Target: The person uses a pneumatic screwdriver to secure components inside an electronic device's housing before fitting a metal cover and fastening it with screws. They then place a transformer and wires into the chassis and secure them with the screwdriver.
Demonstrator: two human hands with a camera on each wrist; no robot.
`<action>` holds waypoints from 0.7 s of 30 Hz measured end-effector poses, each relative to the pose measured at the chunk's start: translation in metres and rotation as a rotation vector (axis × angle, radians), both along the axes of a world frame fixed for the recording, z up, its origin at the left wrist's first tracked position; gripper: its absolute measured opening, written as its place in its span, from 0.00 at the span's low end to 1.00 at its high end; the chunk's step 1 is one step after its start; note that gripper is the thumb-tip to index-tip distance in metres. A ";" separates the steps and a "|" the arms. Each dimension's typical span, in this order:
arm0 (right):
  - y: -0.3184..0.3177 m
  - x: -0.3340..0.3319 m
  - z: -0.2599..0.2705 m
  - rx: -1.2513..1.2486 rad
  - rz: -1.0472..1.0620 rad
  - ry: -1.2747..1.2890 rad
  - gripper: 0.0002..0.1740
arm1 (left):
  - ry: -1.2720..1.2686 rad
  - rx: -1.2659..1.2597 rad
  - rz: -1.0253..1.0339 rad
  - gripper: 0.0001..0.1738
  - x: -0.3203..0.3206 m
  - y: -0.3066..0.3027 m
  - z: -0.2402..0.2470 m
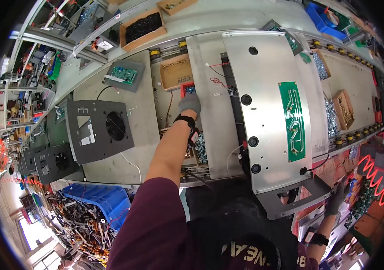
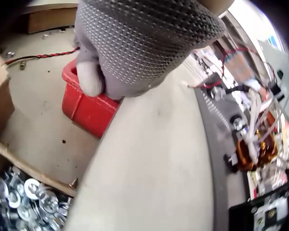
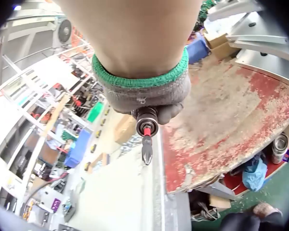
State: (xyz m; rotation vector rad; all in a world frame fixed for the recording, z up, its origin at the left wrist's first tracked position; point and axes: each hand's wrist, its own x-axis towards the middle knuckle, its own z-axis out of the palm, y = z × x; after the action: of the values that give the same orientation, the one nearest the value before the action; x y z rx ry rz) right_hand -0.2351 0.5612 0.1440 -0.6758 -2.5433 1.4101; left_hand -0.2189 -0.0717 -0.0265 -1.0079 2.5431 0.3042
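Note:
My gloved left hand (image 1: 189,104) is at a small red bin (image 2: 89,114), its fingers dipping over the rim; the fingertips are hidden inside. Blue-toned small parts (image 1: 190,89) show in the bin beyond the hand. Off to the right, my gloved right hand (image 3: 144,98) grips a power screwdriver (image 3: 147,121) with a pointed bit (image 3: 147,150) sticking out. Between the hands stands a large silver metal panel (image 1: 268,135) carrying a long green circuit board (image 1: 294,121) and round black grommets.
A cardboard box (image 1: 176,74) lies beyond the red bin, and bolts with washers (image 2: 33,202) fill a tray nearer me. A dark fan housing (image 1: 97,130) stands on the left. A black bracket (image 1: 295,198) juts from the panel's near end. A red coiled hose (image 1: 376,180) hangs at right.

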 end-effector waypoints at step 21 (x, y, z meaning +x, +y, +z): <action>-0.335 -0.113 0.180 -0.780 1.541 0.266 0.38 | 1.194 1.857 0.755 0.15 0.076 0.113 0.189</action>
State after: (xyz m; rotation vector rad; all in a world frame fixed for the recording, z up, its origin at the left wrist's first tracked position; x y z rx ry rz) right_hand -0.3483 0.2260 0.3241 1.7194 -1.9804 2.5237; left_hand -0.1429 0.0408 0.1622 -0.7443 0.8906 3.1764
